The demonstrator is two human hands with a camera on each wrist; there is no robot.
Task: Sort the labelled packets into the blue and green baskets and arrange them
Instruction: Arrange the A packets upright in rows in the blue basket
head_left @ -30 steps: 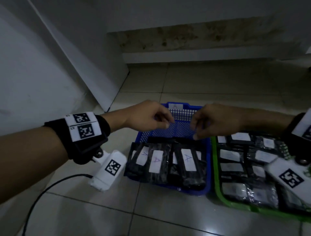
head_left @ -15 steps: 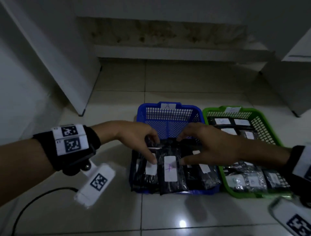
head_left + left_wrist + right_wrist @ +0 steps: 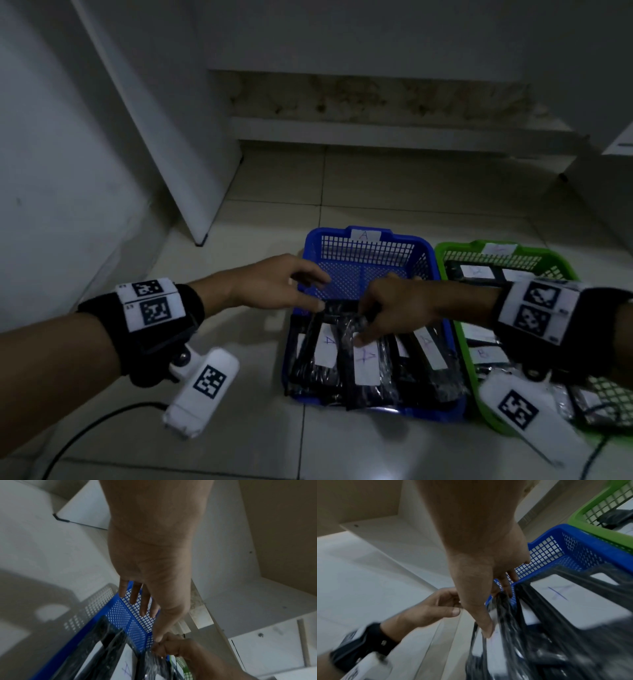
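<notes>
Blue basket (image 3: 365, 251): mesh plastic, standing on the tiled floor (image 3: 239, 442), a white tag marked A on its far rim; its far half shows bare mesh, its near half is filled with packets.
Packets in blue: black, glossy-wrapped, each with a white label, standing in a row on edge and leaning toward the near wall; the middle packet (image 3: 365, 366) shows a blue handwritten A.
Green basket (image 3: 457, 255): just beside the blue one on its right, rims close together; it holds more labelled packets (image 3: 478, 272) lying flat (the writing on them is too faint to read).
Right hand (image 3: 394, 308): reaches over the blue basket from the right and pinches the top edge of the middle packet, thumb pressed on the front by the label, the other fingers curled behind it; the right wrist view shows the thumb (image 3: 486, 627) on the wrapper.
Left hand (image 3: 274, 284): over the left rim of the blue basket, fingers held out fairly straight above the mesh, thumb tip near the top of the packets and the right hand; whether it touches a packet I cannot tell, and it grips nothing plainly.
Wrists: black bands with square-patterned markers, a white camera unit (image 3: 202, 387) hanging under the left one.
</notes>
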